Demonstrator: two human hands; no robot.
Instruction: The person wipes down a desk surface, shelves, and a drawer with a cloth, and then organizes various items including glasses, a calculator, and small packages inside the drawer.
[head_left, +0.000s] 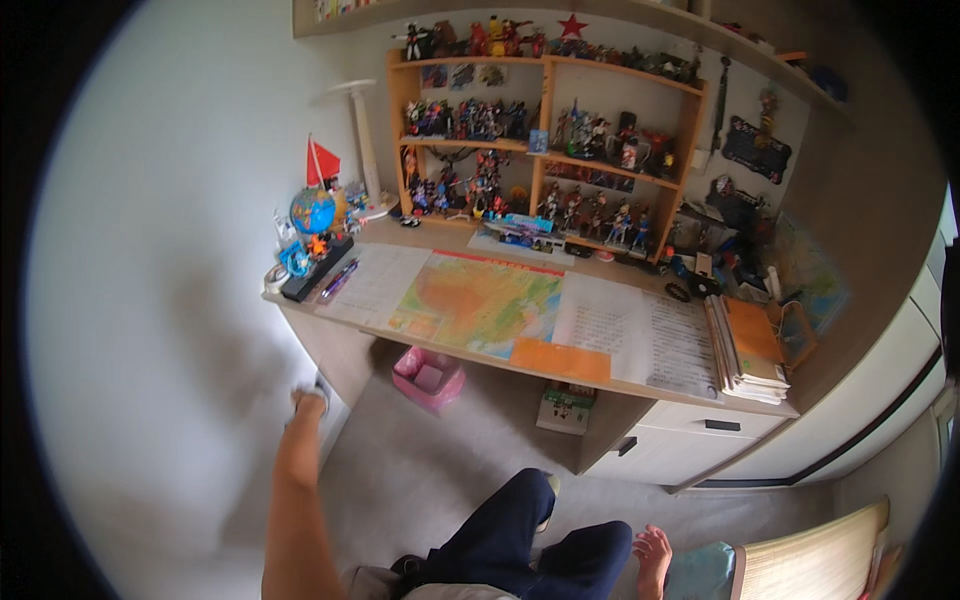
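My left arm stretches forward along the wall, with my left hand (306, 399) low beside the left side panel of the desk (330, 341). A small whitish object (322, 388) shows at its fingers; blur hides what it is and whether I grip it. My right hand (653, 553) hangs beside my right knee with loosely bent fingers and nothing in it. It is close to a bed edge with a woven straw mat (814, 559). On the desktop before me lie a coloured relief map (487, 296), printed sheets (600, 319) and an orange sheet (561, 361).
Wooden shelves (549, 105) full of toy figures stand at the desk's back. A globe (313, 210), black box (319, 268) and pens (341, 277) sit left, a stack of books and folders (750, 349) right. Beneath are a pink bin (427, 379) and a book (564, 411).
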